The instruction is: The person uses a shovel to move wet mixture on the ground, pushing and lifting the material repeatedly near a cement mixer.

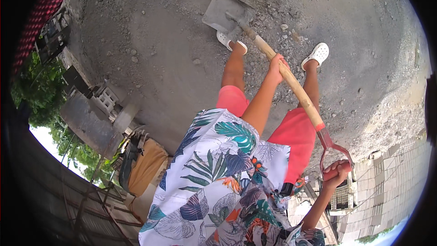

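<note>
A shovel slants across the middle of the view, its flat grey metal blade [227, 10] low over or on the gritty ground beside my left foot; I cannot tell if it touches. My left hand [278, 66] is wrapped round the pale wooden shaft [300, 93] below its middle, towards the blade. At the other end, my right hand [336, 173] grips the red D-shaped handle [349, 166]. The blade carries no heap that I can see, only a dusty surface.
White clogs [317, 54] are on my feet, set apart on grey ground [177, 77] strewn with small stones. Leftward stand a rusty metal drum-like object [91, 125] and hollow blocks [105, 98]. Stacked pale blocks [387, 187] line the lower right.
</note>
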The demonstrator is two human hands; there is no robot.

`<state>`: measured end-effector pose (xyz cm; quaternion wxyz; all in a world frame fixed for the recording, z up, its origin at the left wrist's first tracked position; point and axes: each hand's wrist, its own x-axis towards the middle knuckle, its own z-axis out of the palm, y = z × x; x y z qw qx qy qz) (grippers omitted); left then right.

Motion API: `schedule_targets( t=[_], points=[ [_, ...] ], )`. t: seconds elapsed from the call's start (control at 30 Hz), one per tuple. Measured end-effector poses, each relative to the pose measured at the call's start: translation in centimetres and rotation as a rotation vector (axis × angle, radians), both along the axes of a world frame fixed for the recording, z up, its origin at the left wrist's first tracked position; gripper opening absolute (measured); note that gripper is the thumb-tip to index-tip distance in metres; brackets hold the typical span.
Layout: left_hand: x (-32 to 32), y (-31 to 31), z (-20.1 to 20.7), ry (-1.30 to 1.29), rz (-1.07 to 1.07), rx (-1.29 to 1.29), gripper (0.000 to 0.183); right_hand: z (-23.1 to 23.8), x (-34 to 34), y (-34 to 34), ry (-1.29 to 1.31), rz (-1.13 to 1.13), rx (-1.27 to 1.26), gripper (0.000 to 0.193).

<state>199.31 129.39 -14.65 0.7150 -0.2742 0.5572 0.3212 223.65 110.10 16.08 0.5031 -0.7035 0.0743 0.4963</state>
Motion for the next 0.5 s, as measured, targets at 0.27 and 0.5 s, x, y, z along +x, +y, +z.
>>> schedule_targets(
  t=[0.27,0.5],
  points=[
    [3.1,2.4,-4.0,0.042,-0.228,-0.001,0.017,-3.8,-1.4,0.2,0.001,-0.155,-0.094,0.02],
    [-1.2,7.4,-8.7,0.065,-0.332,0.01,0.014,-8.4,-7.4,3.1,-0.054,-0.223,-0.209,0.013]
  ],
)
